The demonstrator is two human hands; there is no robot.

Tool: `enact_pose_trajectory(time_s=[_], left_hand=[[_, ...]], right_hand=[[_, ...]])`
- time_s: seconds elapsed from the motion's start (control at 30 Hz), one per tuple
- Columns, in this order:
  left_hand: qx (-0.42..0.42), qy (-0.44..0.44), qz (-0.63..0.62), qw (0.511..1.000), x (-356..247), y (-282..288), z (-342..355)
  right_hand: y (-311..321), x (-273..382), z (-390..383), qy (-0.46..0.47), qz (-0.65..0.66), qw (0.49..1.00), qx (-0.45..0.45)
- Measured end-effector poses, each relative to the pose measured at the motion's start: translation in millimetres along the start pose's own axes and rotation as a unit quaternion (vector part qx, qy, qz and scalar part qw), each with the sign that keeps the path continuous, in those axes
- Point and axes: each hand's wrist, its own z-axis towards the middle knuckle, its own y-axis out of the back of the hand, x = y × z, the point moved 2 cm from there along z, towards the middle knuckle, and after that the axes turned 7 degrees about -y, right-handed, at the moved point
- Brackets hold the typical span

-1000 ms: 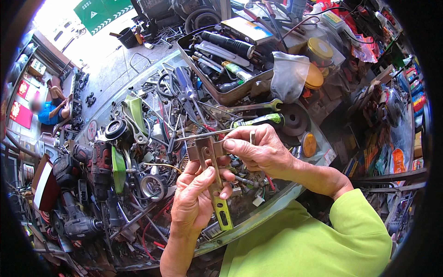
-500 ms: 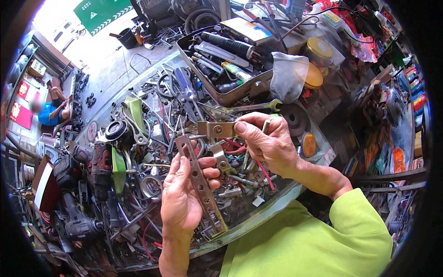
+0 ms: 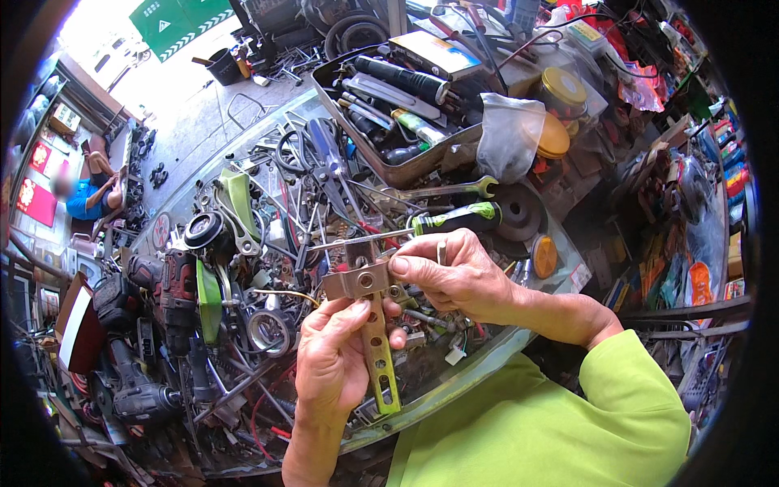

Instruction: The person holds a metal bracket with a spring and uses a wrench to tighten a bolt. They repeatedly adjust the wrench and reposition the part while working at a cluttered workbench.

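My left hand (image 3: 333,349) is closed on a long metal strip (image 3: 376,345) with a row of holes, tilted slightly with its lower end toward me. Across the strip's upper part lies a short bent metal bracket (image 3: 345,284) with a hole in it, pinched at its right end by my right hand (image 3: 466,276). Whether the two pieces are fastened together I cannot tell. A small metallic piece or ring (image 3: 441,252) shows at my right fingers. Just beyond that hand lies a green and black screwdriver (image 3: 462,217).
Tools and loose hardware crowd the glass tabletop (image 3: 479,369). A tray of tools (image 3: 406,172) stands at the back, with an open-end wrench (image 3: 450,189) before it. Power drills (image 3: 174,296) lie at left. Far left, a person (image 3: 93,191) in blue sits.
My right hand has come down and left, bringing the bracket onto the strip. The strip has turned steeper in my left hand. The screwdriver handle, hidden before, now shows.
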Motion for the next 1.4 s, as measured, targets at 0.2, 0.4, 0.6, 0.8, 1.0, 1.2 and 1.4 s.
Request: enact_pose_trajectory(time_s=[0.2, 0.4, 0.6, 0.8, 1.0, 1.2, 1.4], left_hand=[[0.000, -0.001, 0.018, 1.000, 2, 2, 1], [0.007, -0.006, 0.014, 1.000, 2, 4, 2], [-0.042, -0.020, -0.021, 0.999, -2, -9, 1], [-0.031, -0.065, -0.005, 0.997, 0, -5, -2], [-0.080, -0.112, 0.079, 0.987, -3, -5, -1], [-0.070, -0.057, 0.081, 0.993, -3, 0, 0], [-0.069, -0.023, 0.055, 0.996, 2, 3, 1]], right_hand=[[-1, 5, -4, 0.054, -0.073, 0.996, -0.003], [1, 6, -4, 0.079, -0.056, 0.995, 0.009], [13, 14, -7, 0.140, -0.011, 0.987, -0.082], [16, 8, 0, 0.139, -0.006, 0.983, -0.122], [5, 5, -5, 0.107, -0.035, 0.990, -0.082], [-1, -1, -4, 0.081, -0.034, 0.995, -0.052], [-1, -2, -4, 0.050, -0.009, 0.999, -0.013]])
